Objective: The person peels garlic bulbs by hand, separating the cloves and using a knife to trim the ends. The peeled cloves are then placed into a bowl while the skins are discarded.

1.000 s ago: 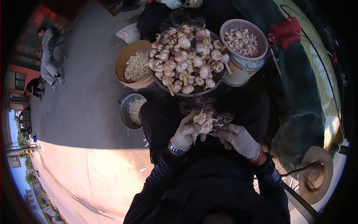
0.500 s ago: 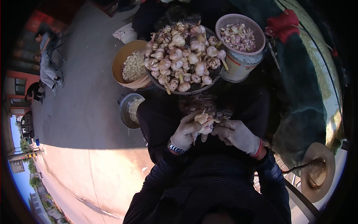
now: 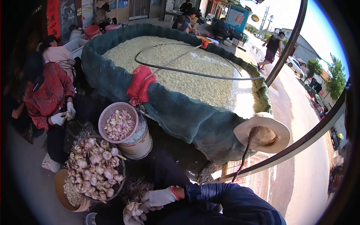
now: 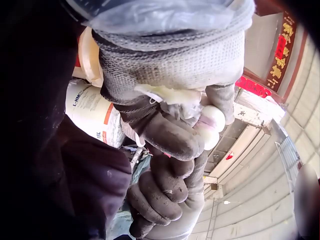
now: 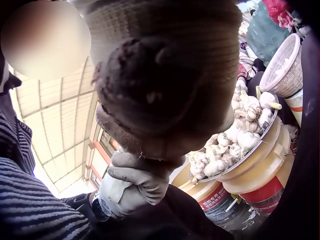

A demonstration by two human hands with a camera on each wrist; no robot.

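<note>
My gloved left hand (image 3: pixel 132 219) grips a garlic bulb (image 3: pixel 134 208) low in the head view. In the left wrist view, bare white garlic cloves (image 4: pixel 210 126) show between the left fingers, with a loose strip of skin beside them. My gloved right hand (image 3: pixel 160 198) is right at the bulb, its fingers curled into a fist in the left wrist view. I cannot tell what, if anything, it holds. A wide round tray (image 3: pixel 120 182) heaped with whole garlic bulbs (image 3: pixel 93 165) lies just ahead of the hands.
A pink basket (image 3: pixel 102 125) of unpeeled cloves sits on a white bucket (image 3: pixel 140 147). Below the tray is a tan tub (image 3: pixel 59 183) of peeled cloves. A green-lined pool (image 3: pixel 195 120) of cloves, a straw hat (image 3: pixel 262 133) and a person in red (image 3: pixel 48 93) are nearby.
The head view has swung right and up, bringing in the pool and street; both hands now appear at the bottom edge. The left hand still grips the garlic, the right beside it.
</note>
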